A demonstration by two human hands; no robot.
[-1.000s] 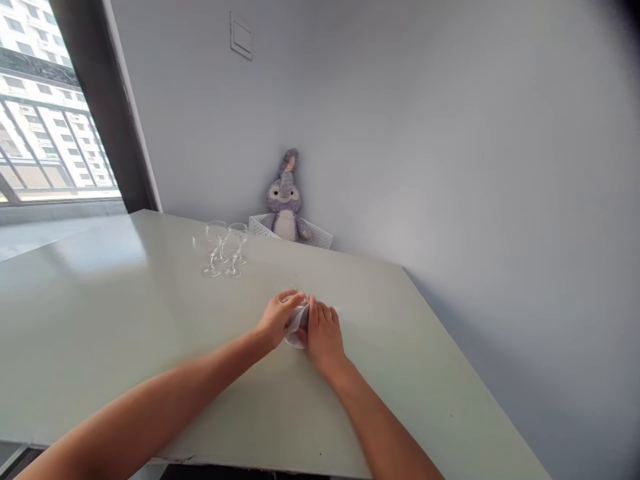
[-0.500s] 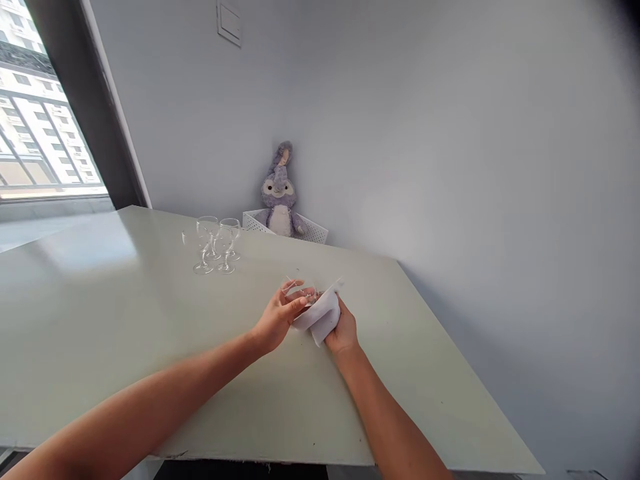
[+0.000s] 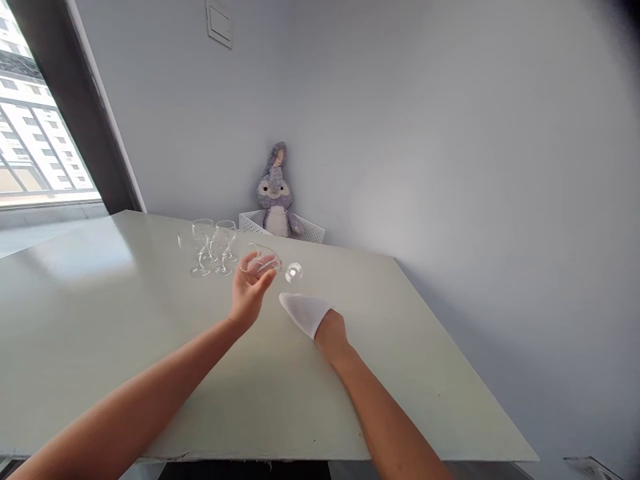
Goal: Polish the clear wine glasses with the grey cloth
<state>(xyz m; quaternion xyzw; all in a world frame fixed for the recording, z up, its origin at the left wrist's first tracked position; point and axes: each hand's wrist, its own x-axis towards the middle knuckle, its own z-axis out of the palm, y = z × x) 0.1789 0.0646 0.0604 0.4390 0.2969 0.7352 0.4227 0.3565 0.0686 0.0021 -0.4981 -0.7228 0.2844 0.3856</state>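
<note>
My left hand (image 3: 249,287) is closed around the bowl of a clear stemmed glass (image 3: 265,259), which lies tilted on its side in the air above the table. The glass's round foot points right. In my right hand (image 3: 332,331) is a white cloth (image 3: 306,312), which covers the fingers. The cloth is just below the foot of the glass, apart from it. Beyond my left hand, several clear stemmed glasses (image 3: 201,272) stand upright in a group.
A pale glossy table (image 3: 240,400) stretches before me. At its far edge, a purple plush rabbit (image 3: 277,200) sits in a white perforated basket (image 3: 312,231). Grey walls (image 3: 450,167) border the back and right, with a window (image 3: 40,147) on the left.
My left hand has lifted the glass up and to the left, out of the cloth. The cloth in my right hand has come off the glass and now lies over the fingers.
</note>
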